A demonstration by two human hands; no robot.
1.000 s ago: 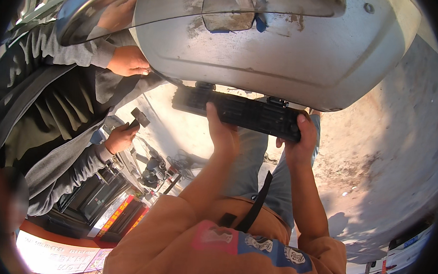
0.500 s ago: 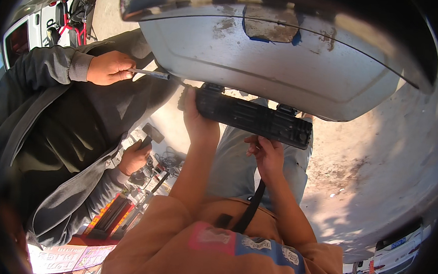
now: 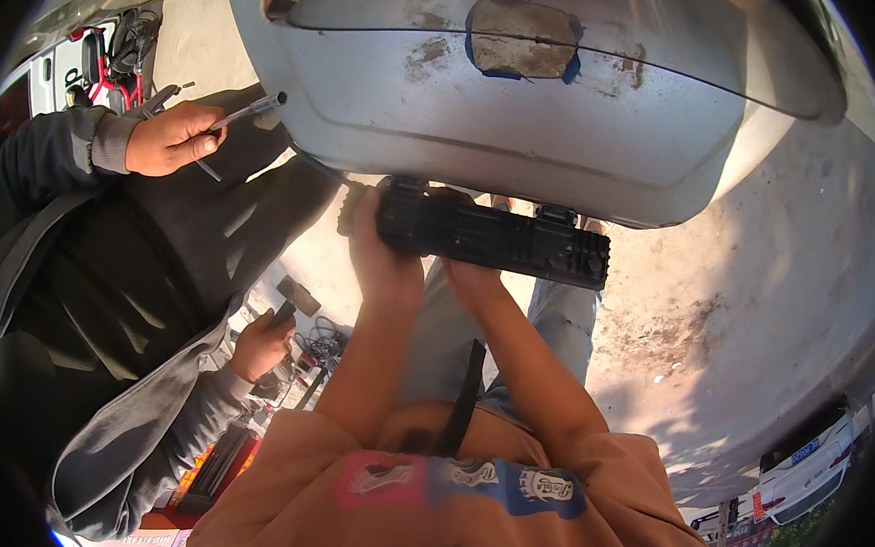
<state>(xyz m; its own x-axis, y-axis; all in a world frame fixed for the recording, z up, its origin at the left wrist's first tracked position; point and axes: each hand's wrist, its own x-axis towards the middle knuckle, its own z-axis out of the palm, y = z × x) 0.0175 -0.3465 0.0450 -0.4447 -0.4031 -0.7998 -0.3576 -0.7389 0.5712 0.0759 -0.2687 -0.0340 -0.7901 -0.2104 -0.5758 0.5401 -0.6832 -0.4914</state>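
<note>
1. Bar (image 3: 490, 242), black and ribbed, is what I notice first in the head view. It lies along the lower edge of the silver panel (image 3: 388, 100), with its right end slightly lower than its left.
2. The person's left hand (image 3: 385, 257) is closed around the left part of this bar. The right hand (image 3: 470, 280) reaches under the middle, but its fingers are hidden, so I cannot tell whether they grip or only support.
3. Two black brackets (image 3: 556, 216) appear between bar and panel. In my judgement, the bar is already in its place at the edge; whether it is fastened there, I cannot tell, so the remaining work is also unclear.
4. Beside them, a co-worker's one hand (image 3: 177, 139) holds a metal rod tool (image 3: 255, 108), and the other hand (image 3: 263, 348) a hammer (image 3: 299, 295). Neither tool touches the bar.
</note>
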